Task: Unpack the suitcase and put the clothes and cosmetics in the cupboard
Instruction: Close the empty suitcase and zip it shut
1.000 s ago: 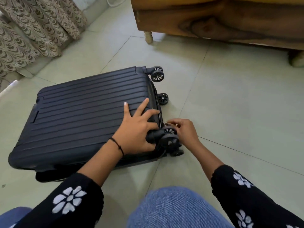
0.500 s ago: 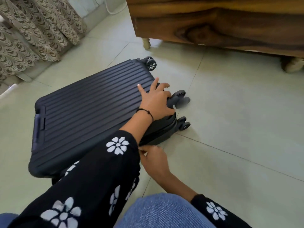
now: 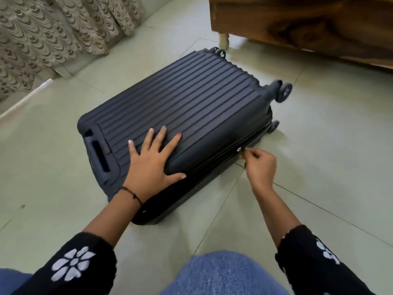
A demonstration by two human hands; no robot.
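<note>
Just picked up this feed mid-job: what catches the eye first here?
A dark navy ribbed hard-shell suitcase lies flat on the pale tiled floor, mid-frame. The left hand presses flat on its lid near the handle end, while the right hand pinches the small silver zip pull on its side seam. Brown wooden furniture stands behind.

Left hand has moved from the wheels to lie flat on the suitcase; right hand now pinches the zip pull.
</note>
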